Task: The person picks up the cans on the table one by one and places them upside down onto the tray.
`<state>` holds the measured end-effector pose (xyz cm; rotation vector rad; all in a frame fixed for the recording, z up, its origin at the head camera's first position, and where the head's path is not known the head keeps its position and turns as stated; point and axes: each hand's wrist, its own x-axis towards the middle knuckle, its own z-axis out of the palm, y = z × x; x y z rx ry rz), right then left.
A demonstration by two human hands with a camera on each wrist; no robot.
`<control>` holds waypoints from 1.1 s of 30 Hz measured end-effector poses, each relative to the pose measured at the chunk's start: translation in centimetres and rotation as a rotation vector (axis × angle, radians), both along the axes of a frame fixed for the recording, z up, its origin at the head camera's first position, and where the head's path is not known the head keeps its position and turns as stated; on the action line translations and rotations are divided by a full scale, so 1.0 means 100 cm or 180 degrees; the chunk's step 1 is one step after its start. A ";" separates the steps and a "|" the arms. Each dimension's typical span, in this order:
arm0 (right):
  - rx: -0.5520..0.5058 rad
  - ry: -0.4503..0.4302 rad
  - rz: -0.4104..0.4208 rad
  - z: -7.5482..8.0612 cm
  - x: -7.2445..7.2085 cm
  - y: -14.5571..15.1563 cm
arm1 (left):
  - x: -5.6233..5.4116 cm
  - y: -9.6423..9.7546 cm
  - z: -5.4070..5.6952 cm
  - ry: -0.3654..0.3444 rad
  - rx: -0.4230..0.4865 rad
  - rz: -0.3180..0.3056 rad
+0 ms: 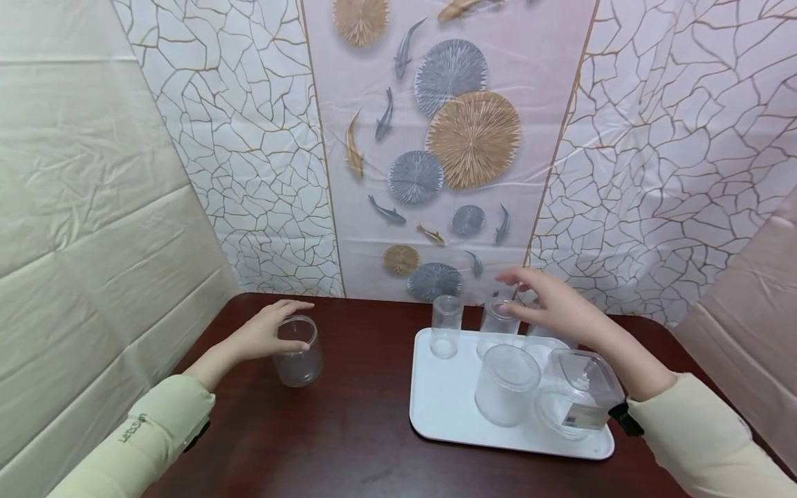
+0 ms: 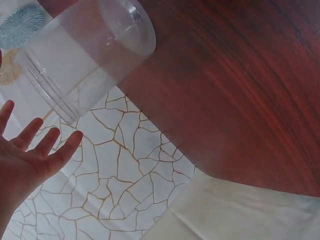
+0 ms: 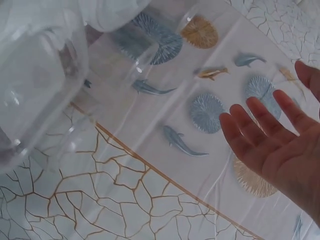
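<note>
On the left of the table stands a clear, wide-mouthed plastic jar (image 1: 300, 368), upright with nothing visible inside. My left hand (image 1: 266, 333) is at its rim, thumb and fingers spread to either side. The left wrist view shows a gap between those fingertips (image 2: 75, 140) and the jar. My right hand (image 1: 554, 304) hovers over the back of a white tray (image 1: 438, 404), fingers loosely bent and holding nothing. Beneath and near it, the tray carries a tall clear glass (image 1: 445, 330), another clear glass (image 1: 494, 330), a frosted-looking jar (image 1: 507, 389) and a square-topped clear container (image 1: 582, 379).
A dark red wooden table (image 1: 361, 422) lies under everything. Behind it hangs a patterned cloth (image 1: 423, 228), and a pale cloth (image 1: 81, 228) closes off the left side. Another clear vessel is partly hidden behind my right wrist.
</note>
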<state>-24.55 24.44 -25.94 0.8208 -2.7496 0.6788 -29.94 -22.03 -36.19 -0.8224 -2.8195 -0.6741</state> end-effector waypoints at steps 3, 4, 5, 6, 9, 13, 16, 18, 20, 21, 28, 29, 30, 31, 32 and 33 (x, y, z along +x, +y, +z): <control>-0.0098 0.0021 -0.0120 -0.004 0.003 0.001 | 0.001 0.001 -0.003 -0.0017 -0.0054 0.0029; -0.0145 0.0023 -0.0147 -0.005 0.004 0.001 | 0.001 0.001 -0.004 -0.0023 -0.0077 0.0025; -0.0189 0.0031 -0.0174 -0.006 0.004 0.002 | 0.000 0.002 -0.005 -0.0019 -0.0103 0.0019; -0.0232 0.0043 -0.0194 -0.008 0.005 0.003 | 0.000 0.002 -0.005 -0.0006 -0.0134 0.0002; -0.0293 0.0025 -0.0224 -0.013 0.005 0.006 | -0.001 0.003 -0.006 0.0006 -0.0188 0.0010; -0.0306 -0.0053 -0.0231 -0.022 0.004 0.008 | 0.000 0.002 -0.009 -0.0056 -0.0280 0.0111; -0.0328 -0.0045 -0.0248 -0.026 0.004 0.008 | -0.002 0.002 -0.010 -0.0137 -0.0332 0.0162; -0.0344 -0.0023 -0.0243 -0.027 0.003 0.009 | -0.004 0.004 -0.009 -0.0173 -0.0344 0.0164; -0.0370 -0.0014 -0.0229 -0.029 0.003 0.009 | -0.005 0.005 -0.008 -0.0214 -0.0330 0.0140; -0.0382 -0.0011 -0.0229 -0.030 0.003 0.009 | -0.006 0.006 -0.007 -0.0232 -0.0331 0.0126; -0.0342 0.0059 -0.0290 -0.036 0.003 0.007 | -0.011 0.007 -0.003 -0.0404 -0.0527 0.0148; -0.0322 0.0062 -0.0295 -0.038 0.003 0.007 | -0.011 0.007 -0.003 -0.0433 -0.0555 0.0156; -0.0308 0.0058 -0.0295 -0.039 0.003 0.007 | -0.012 0.006 -0.003 -0.0463 -0.0573 0.0160; -0.0305 0.0049 -0.0298 -0.040 0.003 0.008 | -0.012 0.006 -0.003 -0.0499 -0.0579 0.0160; -0.0302 0.0045 -0.0296 -0.042 0.003 0.008 | -0.013 0.007 -0.002 -0.0532 -0.0576 0.0157; -0.0301 0.0040 -0.0290 -0.043 0.003 0.008 | -0.013 0.007 -0.002 -0.0560 -0.0568 0.0140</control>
